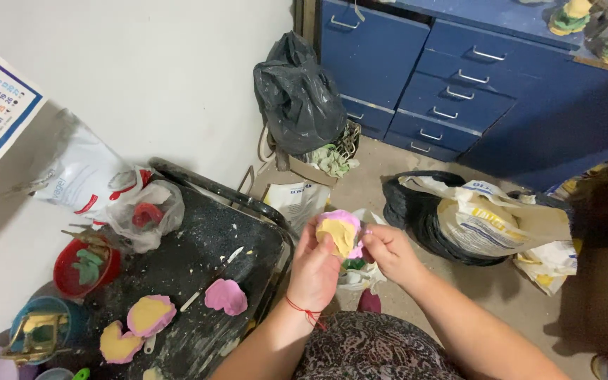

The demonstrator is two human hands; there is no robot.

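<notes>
**Both hands work a clay flower**

The left hand (315, 266) and right hand (387, 251) hold a pink-and-yellow clay piece (340, 230) above the lap, fingers pinching its edges. Similar petals (151, 314), apparently clay, lie on the black table (198, 260).

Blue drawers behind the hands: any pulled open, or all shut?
All shut, as far as the view shows. The blue drawers have fronts lying flush in even rows, with no gap showing contents; the unit's right part is cut off.
</notes>
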